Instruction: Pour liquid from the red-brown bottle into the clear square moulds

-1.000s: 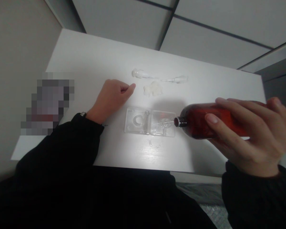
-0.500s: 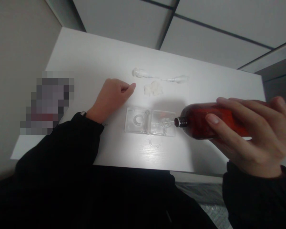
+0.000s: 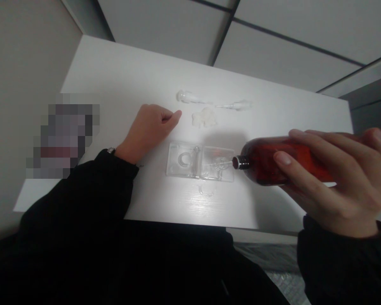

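My right hand (image 3: 339, 178) is wrapped round a reddish-brown bottle (image 3: 269, 159), held almost level with its uncapped black neck to the left. A thin clear stream (image 3: 224, 163) runs from the mouth into the right half of a clear plastic two-part case (image 3: 197, 171). In the case's left half is a round raised ring shape. Above and left of the case, my left hand (image 3: 150, 131) rests on the table, closed in a fist with the thumb forward. What its curled fingers may hold is hidden.
Beyond the case lie a crumpled white piece (image 3: 205, 117) and two clear, thin-tipped tubes (image 3: 193, 98). A small wet-looking mark (image 3: 206, 190) is on the white table (image 3: 178, 207) in front of the case. A blurred-out object (image 3: 63, 135) is at the left edge. Pale panels (image 3: 165, 25) stand behind.
Both hands and the bottle stay almost still. Liquid keeps running from the bottle mouth, and a faint reddish reflection shows in the case's right half.
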Tool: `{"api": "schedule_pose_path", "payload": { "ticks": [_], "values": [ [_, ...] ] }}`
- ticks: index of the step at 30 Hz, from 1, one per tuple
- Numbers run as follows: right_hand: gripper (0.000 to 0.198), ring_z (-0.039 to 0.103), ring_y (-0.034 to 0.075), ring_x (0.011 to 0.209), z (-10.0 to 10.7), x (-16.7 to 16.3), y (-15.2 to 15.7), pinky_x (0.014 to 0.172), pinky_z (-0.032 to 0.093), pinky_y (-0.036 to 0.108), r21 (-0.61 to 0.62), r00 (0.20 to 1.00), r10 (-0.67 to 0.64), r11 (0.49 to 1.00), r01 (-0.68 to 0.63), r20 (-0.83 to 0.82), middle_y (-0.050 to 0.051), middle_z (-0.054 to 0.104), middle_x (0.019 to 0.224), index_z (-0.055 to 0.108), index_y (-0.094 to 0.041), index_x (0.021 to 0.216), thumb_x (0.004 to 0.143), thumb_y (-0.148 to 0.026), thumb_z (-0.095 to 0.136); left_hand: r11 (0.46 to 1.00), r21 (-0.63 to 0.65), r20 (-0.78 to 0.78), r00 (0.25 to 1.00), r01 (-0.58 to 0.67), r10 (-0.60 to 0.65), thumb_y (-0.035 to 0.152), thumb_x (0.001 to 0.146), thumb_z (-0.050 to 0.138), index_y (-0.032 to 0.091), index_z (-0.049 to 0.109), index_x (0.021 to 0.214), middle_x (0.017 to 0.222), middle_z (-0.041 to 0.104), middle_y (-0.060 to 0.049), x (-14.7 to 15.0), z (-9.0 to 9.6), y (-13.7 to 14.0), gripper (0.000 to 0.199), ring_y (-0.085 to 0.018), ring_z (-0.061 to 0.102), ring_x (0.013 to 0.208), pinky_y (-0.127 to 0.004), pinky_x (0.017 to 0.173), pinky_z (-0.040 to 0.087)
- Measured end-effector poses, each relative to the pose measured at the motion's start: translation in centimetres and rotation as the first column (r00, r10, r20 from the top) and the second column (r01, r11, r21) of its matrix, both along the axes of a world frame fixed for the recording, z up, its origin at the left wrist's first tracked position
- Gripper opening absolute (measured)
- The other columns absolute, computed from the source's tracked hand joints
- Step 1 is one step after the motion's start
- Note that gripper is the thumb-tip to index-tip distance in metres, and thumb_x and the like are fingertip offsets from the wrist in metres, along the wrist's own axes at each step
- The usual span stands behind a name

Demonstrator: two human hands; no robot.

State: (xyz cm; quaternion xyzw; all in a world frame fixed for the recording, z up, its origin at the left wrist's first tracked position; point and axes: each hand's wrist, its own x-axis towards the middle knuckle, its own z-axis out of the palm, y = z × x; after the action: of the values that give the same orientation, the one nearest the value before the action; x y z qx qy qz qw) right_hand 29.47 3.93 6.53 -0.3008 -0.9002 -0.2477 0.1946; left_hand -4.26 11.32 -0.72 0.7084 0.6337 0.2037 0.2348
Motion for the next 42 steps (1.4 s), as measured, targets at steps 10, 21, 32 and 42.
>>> {"api": "schedule_pose_path", "payload": {
  "ticks": [10, 21, 32, 42],
  "values": [
    [0.090, 0.068, 0.028, 0.129, 0.14, 0.03, -0.08, 0.122, 0.047, 0.050, 0.017, 1.000, -0.012, 1.000, 0.011, 0.027, 0.002, 0.057, 0.156, 0.052, -0.037, 0.154, 0.078, -0.004, 0.087, 0.999, -0.032, -0.009, 1.000, -0.010, 0.010, 0.037, 0.097, 0.051, 0.021, 0.043, 0.050, 0.062, 0.013, 0.008, 0.40, 0.85, -0.15, 0.050, -0.012, 0.020, 0.060, -0.032, 0.068, 0.015],
    [0.087, 0.071, 0.028, 0.124, 0.11, 0.03, -0.42, 0.118, 0.049, 0.052, 0.017, 0.998, -0.049, 0.999, 0.048, 0.035, 0.002, 0.060, 0.153, 0.049, -0.040, 0.156, 0.084, -0.005, 0.081, 1.000, -0.007, -0.008, 1.000, 0.009, -0.009, 0.043, 0.097, 0.047, 0.027, 0.036, 0.047, 0.059, 0.014, 0.004, 0.14, 0.50, -0.14, 0.054, -0.015, 0.021, 0.063, -0.036, 0.064, 0.018],
    [0.087, 0.068, 0.026, 0.129, 0.09, 0.17, -0.39, 0.120, 0.047, 0.049, 0.015, 0.996, -0.069, 0.998, 0.069, 0.048, -0.002, 0.055, 0.158, 0.047, -0.044, 0.156, 0.086, -0.003, 0.077, 1.000, -0.014, 0.006, 1.000, 0.010, -0.010, 0.044, 0.095, 0.046, 0.025, 0.037, 0.047, 0.059, 0.014, 0.005, 0.13, 0.51, -0.17, 0.052, -0.014, 0.019, 0.062, -0.035, 0.067, 0.017],
    [0.083, 0.070, 0.026, 0.123, 0.23, 0.25, -0.42, 0.115, 0.050, 0.051, 0.021, 0.994, -0.086, 0.996, 0.085, 0.064, -0.001, 0.060, 0.153, 0.044, -0.046, 0.158, 0.090, -0.008, 0.073, 1.000, -0.022, -0.014, 1.000, 0.007, -0.007, 0.041, 0.097, 0.047, 0.025, 0.038, 0.049, 0.060, 0.014, 0.005, 0.23, 0.65, -0.20, 0.051, -0.014, 0.019, 0.062, -0.034, 0.066, 0.017]
  ]
}}
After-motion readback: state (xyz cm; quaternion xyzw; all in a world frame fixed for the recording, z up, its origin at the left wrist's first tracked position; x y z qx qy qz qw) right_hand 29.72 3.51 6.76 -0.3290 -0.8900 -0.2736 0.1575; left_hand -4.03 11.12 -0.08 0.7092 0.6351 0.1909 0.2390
